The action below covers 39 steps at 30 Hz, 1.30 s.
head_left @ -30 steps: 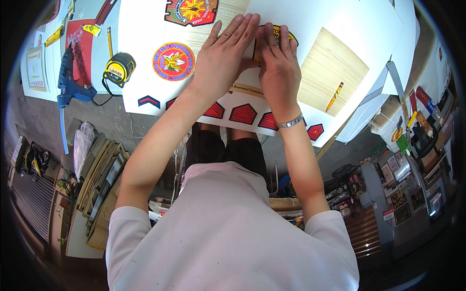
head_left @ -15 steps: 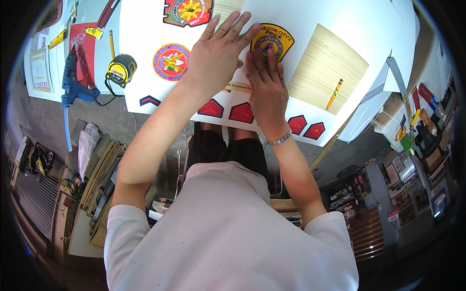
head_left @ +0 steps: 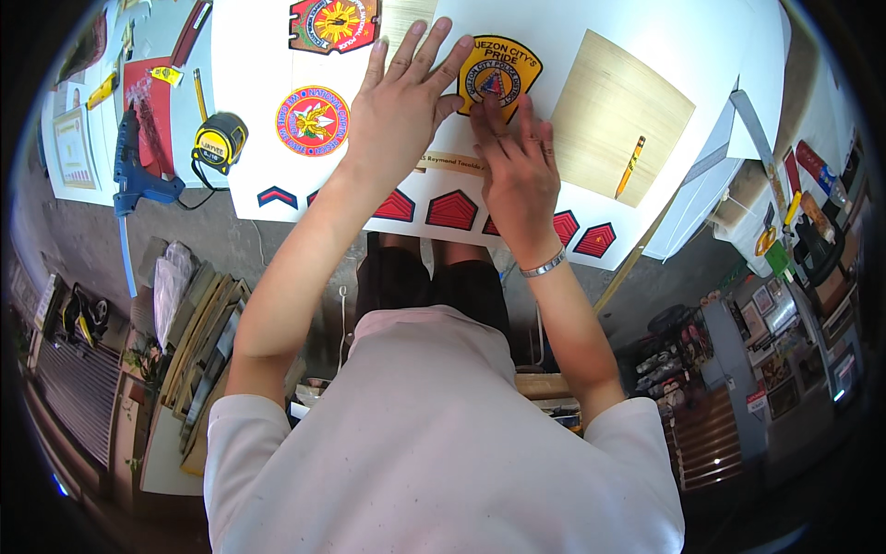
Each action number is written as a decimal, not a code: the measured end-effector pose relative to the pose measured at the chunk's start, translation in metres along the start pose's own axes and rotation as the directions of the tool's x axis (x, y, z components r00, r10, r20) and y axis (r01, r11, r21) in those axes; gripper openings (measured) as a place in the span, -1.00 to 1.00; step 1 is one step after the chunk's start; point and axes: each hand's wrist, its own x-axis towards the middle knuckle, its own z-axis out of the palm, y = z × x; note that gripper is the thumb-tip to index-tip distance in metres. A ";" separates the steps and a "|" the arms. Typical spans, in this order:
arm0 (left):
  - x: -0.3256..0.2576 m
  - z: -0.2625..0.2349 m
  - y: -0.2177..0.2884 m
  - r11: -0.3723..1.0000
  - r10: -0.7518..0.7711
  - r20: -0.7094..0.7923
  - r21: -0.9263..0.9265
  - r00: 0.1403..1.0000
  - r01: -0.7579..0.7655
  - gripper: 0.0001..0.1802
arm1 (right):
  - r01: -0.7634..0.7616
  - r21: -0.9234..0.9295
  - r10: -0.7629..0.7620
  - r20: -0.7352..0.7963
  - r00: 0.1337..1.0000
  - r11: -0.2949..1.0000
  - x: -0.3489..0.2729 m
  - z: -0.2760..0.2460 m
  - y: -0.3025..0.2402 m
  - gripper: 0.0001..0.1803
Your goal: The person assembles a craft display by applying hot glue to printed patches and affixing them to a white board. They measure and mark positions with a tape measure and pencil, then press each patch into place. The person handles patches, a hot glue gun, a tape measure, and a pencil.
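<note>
My left hand (head_left: 403,106) lies spread on a white board (head_left: 591,226), its thumb by the left edge of a yellow and black shield-shaped patch (head_left: 517,57). The fingers of my right hand (head_left: 519,185) are stretched out, their tips at the patch's lower part. Left of my left hand is a round red and white patch (head_left: 314,120). Beyond it sits a red and yellow badge-shaped patch (head_left: 334,23). A wooden name strip (head_left: 448,162) lies between my hands. Red chevron patches (head_left: 451,210) line the board's near edge, some hidden by my forearms.
At the left are a blue glue gun (head_left: 138,175), a yellow tape measure (head_left: 220,143) and a pencil (head_left: 199,95). A yellow pencil (head_left: 630,166) rests on a pale wooden panel (head_left: 600,102) at right. A metal ruler (head_left: 759,138) and several hand tools lie farther right.
My right hand has drawn back slightly toward me, uncovering more of the yellow patch. My left hand remains spread on the board. The whole view has shifted a little.
</note>
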 end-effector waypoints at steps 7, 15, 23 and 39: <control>0.002 -0.003 -0.002 1.000 0.009 0.009 -0.020 1.000 -0.009 -0.20 | -0.056 -0.083 0.057 0.010 0.998 0.995 -0.016 -0.009 0.008 -0.45; 0.002 -0.003 -0.004 0.999 0.020 -0.009 -0.042 1.000 -0.020 -0.18 | 0.010 0.051 -0.009 -0.021 1.000 0.999 0.003 0.002 -0.005 -0.44; 0.004 -0.008 0.002 0.998 0.027 0.005 -0.065 1.000 -0.026 -0.16 | -0.062 0.042 0.061 0.014 0.998 0.997 -0.009 -0.016 0.005 -0.43; 0.005 -0.007 0.012 0.991 0.033 0.067 0.128 0.997 -0.041 -0.12 | -0.028 -0.174 -0.011 -0.219 0.976 0.984 0.060 0.003 0.028 -0.46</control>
